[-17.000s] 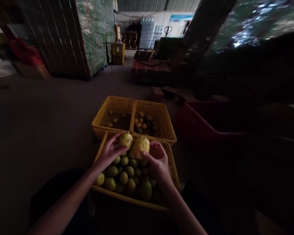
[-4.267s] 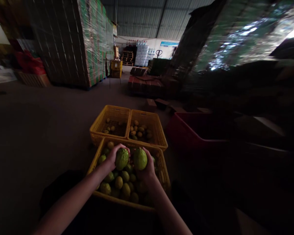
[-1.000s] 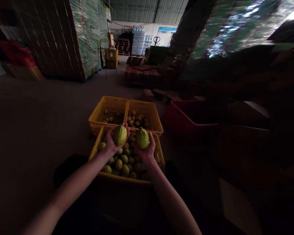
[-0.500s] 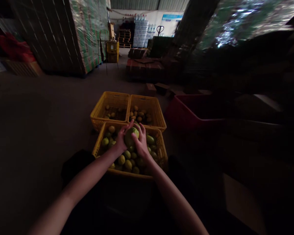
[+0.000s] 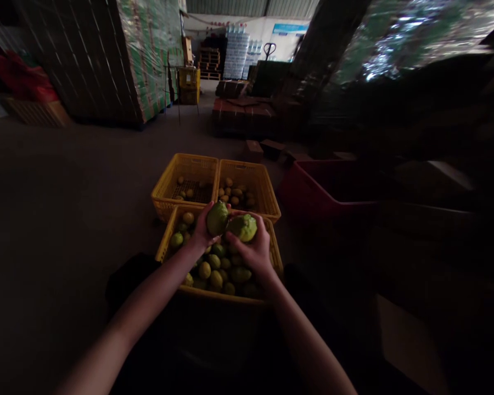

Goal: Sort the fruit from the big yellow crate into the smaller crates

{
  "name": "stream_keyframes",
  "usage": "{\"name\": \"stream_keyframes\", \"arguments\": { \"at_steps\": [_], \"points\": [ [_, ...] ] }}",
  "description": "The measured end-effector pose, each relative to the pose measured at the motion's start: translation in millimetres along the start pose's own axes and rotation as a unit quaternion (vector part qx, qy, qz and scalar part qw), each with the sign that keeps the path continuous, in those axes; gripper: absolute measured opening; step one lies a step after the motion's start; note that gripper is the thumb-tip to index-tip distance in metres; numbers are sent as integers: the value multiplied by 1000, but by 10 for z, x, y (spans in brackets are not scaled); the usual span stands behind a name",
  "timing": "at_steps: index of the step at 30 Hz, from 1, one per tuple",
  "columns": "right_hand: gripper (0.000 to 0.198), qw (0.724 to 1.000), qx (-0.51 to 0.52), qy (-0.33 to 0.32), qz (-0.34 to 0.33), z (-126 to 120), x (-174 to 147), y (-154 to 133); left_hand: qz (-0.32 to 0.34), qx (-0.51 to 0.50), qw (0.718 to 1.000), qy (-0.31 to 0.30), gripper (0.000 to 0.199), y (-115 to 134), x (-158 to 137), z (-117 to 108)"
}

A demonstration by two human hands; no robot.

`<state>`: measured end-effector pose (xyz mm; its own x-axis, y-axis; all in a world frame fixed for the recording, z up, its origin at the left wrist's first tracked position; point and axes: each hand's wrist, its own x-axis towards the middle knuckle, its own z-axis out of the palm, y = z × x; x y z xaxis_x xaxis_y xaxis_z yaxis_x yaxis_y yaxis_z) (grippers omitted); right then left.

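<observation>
Over the near yellow crate (image 5: 218,296), each of my hands holds one large green fruit; the exact kind is hard to tell in this dim light. My left hand (image 5: 201,236) is closed around an upright, smooth-looking oval fruit (image 5: 217,219). A lighter, bumpy green fruit (image 5: 242,227) lies sideways in the grip of my right hand (image 5: 258,249), thumb on the near side. The two fruits are side by side, almost touching. Below them the crate holds many smaller green and yellowish fruits (image 5: 215,278).
Two more yellow crates stand behind: the left crate (image 5: 158,196) has a few fruits, the right crate (image 5: 267,192) several. A red bin (image 5: 313,189) is to the right. Wrapped pallet stacks (image 5: 148,66) and flat cartons (image 5: 245,115) lie farther back.
My hands have moved apart slightly, the right one to the right. Earlier both were cupped around one visible fruit; now a separate fruit shows in each hand.
</observation>
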<state>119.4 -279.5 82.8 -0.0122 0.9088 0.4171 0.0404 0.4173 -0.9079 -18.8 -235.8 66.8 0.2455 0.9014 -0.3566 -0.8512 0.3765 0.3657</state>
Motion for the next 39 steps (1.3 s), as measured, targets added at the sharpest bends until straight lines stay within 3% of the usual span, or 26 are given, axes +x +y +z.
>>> {"name": "stream_keyframes", "arguments": {
  "at_steps": [3,7,11,15,18,23,25,30,33,39],
  "points": [
    [53,994,-104,23,-16,-98,80,80,28,-3,999,-46,29,56,-4,48],
    [54,987,-157,-18,-25,-96,101,191,61,-4,996,-58,28,52,-47,94],
    [52,991,-127,-30,-21,-63,93,202,52,2,997,-60,30,58,-65,119],
    [56,997,-63,-15,43,-51,97,166,57,-2,997,-47,29,60,-54,94],
    [68,993,35,34,105,-27,116,182,59,-39,997,-36,31,50,-38,60],
    [32,954,223,63,189,17,192,320,57,-96,992,-60,31,35,-35,60],
    [30,934,277,61,217,12,217,357,44,-93,992,-74,33,28,-50,74],
    [32,820,474,66,315,-40,231,326,23,-85,994,-71,34,12,-78,81],
    [30,802,496,77,324,-52,231,284,37,-63,996,-56,34,7,-83,78],
    [29,800,497,96,322,-36,246,265,49,-45,997,-37,37,-16,-86,83]
  ]
}}
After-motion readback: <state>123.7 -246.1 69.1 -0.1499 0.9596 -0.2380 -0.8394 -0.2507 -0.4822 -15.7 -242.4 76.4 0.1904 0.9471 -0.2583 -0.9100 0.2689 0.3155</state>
